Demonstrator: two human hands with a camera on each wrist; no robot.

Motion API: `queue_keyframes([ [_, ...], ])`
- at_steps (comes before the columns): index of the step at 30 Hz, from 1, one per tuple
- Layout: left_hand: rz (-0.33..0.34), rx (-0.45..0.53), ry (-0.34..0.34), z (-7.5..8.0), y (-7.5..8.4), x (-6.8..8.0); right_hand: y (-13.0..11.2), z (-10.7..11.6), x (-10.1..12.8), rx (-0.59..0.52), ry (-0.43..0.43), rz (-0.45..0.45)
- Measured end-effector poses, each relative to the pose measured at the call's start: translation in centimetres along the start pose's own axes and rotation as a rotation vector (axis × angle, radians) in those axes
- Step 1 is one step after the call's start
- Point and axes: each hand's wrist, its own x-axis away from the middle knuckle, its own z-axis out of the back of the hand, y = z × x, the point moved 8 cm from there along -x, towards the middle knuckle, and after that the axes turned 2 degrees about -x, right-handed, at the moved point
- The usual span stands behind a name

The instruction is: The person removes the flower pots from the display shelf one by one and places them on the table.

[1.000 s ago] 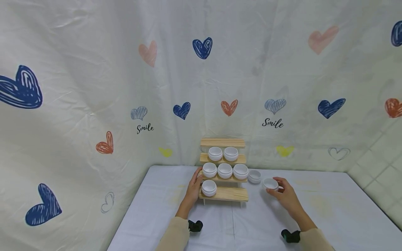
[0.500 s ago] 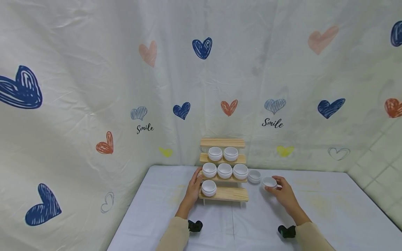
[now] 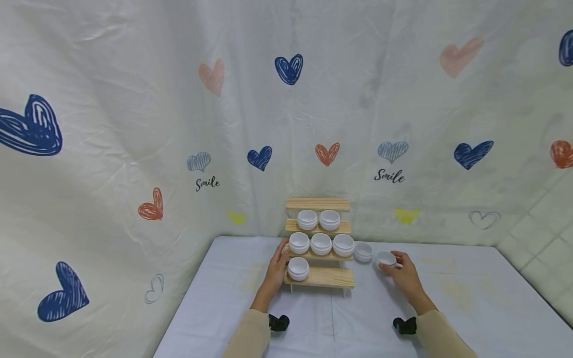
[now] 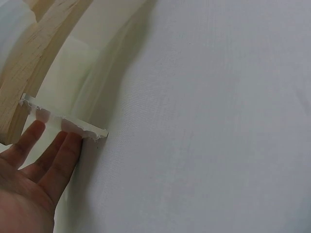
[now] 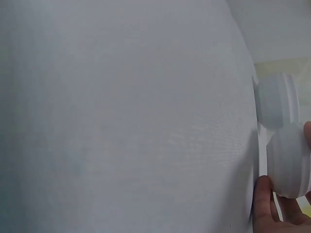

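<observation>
A tiered wooden display stand rests on the table with small white bowls on its steps. The front step bears one bowl at its left end, the step above bears three, and the third bears two. My left hand lies at the stand's left side; in the left wrist view its extended fingers touch the thin side support. My right hand pinches a white bowl to the right of the stand. Another bowl sits between that one and the stand.
The topmost step is bare wood. A pale cloth covers the table. Behind it hangs a white curtain printed with hearts, close to the stand's back. A tiled wall borders the right side.
The right hand and its bowl have shifted slightly away from me, with the forearm swinging a little left. The left hand and the stand have kept their places.
</observation>
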Motion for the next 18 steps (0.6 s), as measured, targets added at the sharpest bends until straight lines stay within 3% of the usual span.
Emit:
queue_keyframes([
  [18, 0.004, 0.012, 0.004, 0.0, 0.4, 0.2, 0.7, 0.5, -1.3, -0.027, -0.006, 0.011],
])
